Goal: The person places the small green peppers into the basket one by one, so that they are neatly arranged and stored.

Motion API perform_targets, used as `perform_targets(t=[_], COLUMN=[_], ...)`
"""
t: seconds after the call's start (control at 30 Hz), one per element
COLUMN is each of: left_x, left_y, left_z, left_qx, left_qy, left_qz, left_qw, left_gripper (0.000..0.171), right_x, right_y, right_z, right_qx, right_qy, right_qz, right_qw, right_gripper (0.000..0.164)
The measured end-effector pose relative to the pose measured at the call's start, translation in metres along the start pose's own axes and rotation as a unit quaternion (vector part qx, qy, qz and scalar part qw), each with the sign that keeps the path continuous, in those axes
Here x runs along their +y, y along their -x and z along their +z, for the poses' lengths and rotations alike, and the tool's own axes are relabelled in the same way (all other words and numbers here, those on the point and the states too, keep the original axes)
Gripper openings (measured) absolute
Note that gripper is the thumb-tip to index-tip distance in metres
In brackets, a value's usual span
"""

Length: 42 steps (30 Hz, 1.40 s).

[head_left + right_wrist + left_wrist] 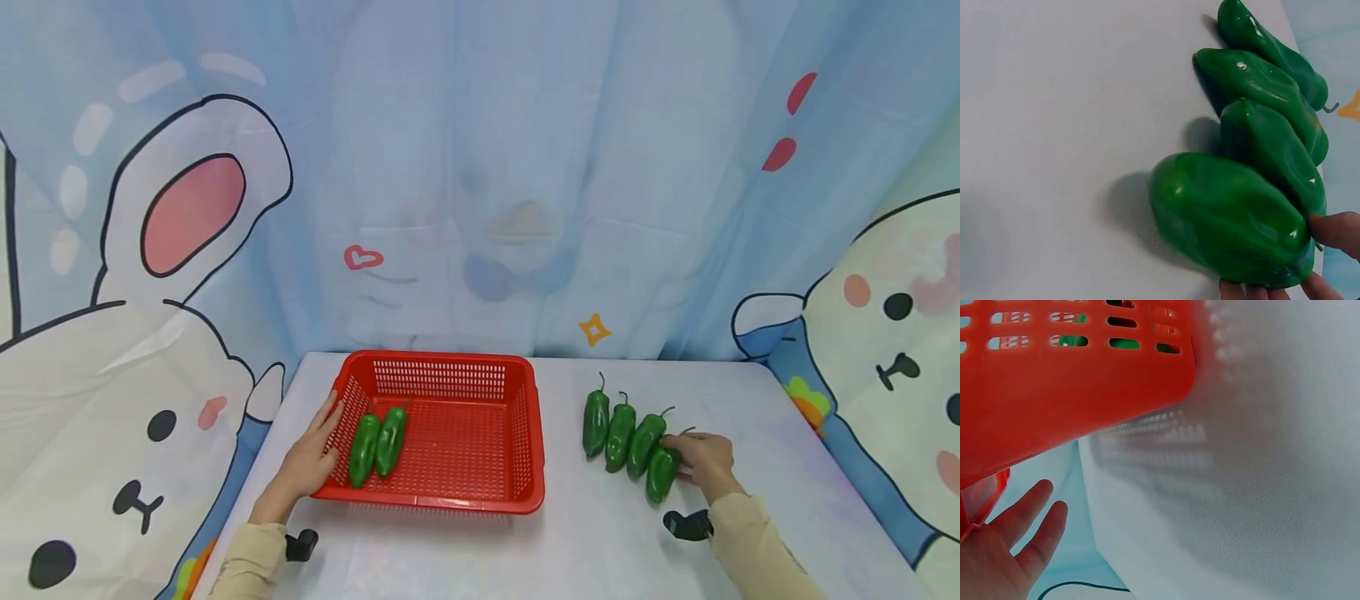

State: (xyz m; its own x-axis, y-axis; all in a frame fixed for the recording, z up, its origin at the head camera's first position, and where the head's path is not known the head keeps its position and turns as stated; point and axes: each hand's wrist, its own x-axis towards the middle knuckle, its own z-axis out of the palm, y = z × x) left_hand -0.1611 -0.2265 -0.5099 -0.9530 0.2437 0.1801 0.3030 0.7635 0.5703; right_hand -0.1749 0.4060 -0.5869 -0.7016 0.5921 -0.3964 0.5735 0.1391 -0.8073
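Note:
My right hand [708,461] pinches a green chili pepper [662,476] near its stem end, thumb on one side and fingers beneath. In the right wrist view this pepper [1229,219] is the nearest of a slanted row, overlapping its neighbour [1269,147]. Two other green peppers [596,423] [620,437] complete the row on the table. At the red plastic basket [427,502], my left hand [307,457] touches the left rim with its fingers extended. Inside, two green peppers [364,450] [392,442] lie side by side against the left wall.
The white table [562,550] carries the basket left of centre and the pepper row to its right. A light-blue curtain [480,167] with cartoon animals hangs along the table's back edge and both sides. Black straps or devices [687,526] sit at the wrists.

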Motion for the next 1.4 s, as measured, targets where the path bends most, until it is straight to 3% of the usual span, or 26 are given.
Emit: perform_targets(t=[0.1, 0.33, 0.7, 0.87, 1.13, 1.4], left_x=[0.001, 0.002, -0.001, -0.001, 0.0, 0.002], left_y=[0.001, 0.005, 0.0, 0.001, 0.002, -0.002], left_z=[0.001, 0.0, -0.01, -0.011, -0.01, -0.002], left_qx=[0.0, 0.002, 0.003, -0.005, 0.001, -0.003], left_qy=[0.002, 0.005, 0.001, -0.001, 0.005, 0.005], left_qz=[0.001, 0.003, 0.005, 0.001, -0.001, 0.01], left_qw=[1.0, 1.0, 1.0, 1.0, 1.0, 0.9999], left_gripper=[0.072, 0.072, 0.072, 0.072, 0.071, 0.072], right_x=[-0.001, -0.052, -0.1, -0.118, -0.141, -0.168], right_y=[0.003, 0.071, 0.082, 0.091, 0.11, 0.139], right_z=[-0.001, -0.024, -0.045, -0.048, -0.023, 0.021], right_qx=[0.006, -0.031, -0.046, -0.049, -0.074, -0.15], right_qy=[-0.003, -0.062, -0.109, -0.108, -0.116, -0.131], right_qz=[0.002, 0.032, 0.009, -0.009, -0.04, -0.078], right_qw=[1.0, 0.997, 0.993, 0.993, 0.99, 0.977], right_gripper=[0.065, 0.072, 0.04, 0.046, 0.054, 0.06])
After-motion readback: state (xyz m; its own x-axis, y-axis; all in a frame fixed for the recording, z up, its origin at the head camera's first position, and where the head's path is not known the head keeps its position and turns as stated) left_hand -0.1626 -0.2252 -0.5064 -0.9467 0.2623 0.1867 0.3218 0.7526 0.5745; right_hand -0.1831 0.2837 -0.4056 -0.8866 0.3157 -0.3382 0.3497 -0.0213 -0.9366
